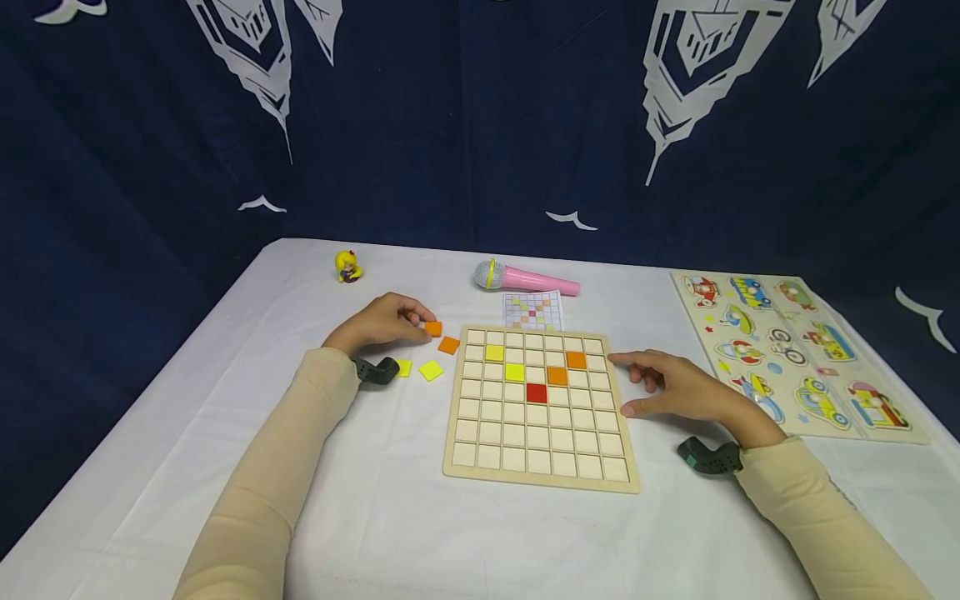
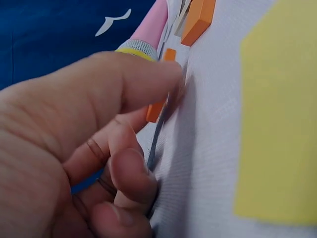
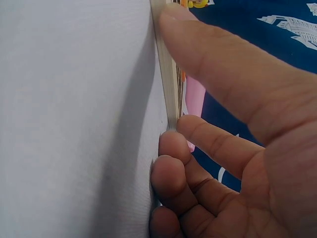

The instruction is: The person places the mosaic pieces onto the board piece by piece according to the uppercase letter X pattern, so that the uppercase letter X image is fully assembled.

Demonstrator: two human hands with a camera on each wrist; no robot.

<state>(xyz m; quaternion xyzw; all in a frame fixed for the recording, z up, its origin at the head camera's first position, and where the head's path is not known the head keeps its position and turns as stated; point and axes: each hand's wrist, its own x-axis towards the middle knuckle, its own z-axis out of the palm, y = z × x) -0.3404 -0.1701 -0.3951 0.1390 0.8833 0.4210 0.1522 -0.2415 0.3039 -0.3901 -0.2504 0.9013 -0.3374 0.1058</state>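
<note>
Between thumb and index finger, my left hand (image 1: 386, 321) pinches an orange square tile (image 1: 433, 329); in the left wrist view the thumb covers much of that tile (image 2: 170, 54). Close to it on the cloth lie another orange tile (image 1: 448, 345) and two yellow tiles (image 1: 431, 371), one partly behind the wrist strap. A wooden grid board (image 1: 540, 485) lies flat at the centre. Set in its squares are two yellow tiles, two orange tiles and a red tile (image 1: 536, 392). My right hand (image 1: 675, 387) rests at the board's right edge, thumb and index fingertips against it.
A printed pattern card (image 1: 551, 310) lies just behind the board, with a pink microphone (image 1: 536, 281) beyond it. At the back left stands a small yellow-haired figurine (image 1: 347, 267). A vehicle picture puzzle board (image 1: 798, 358) lies at the right. A dark curtain (image 1: 465, 150) hangs behind the table.
</note>
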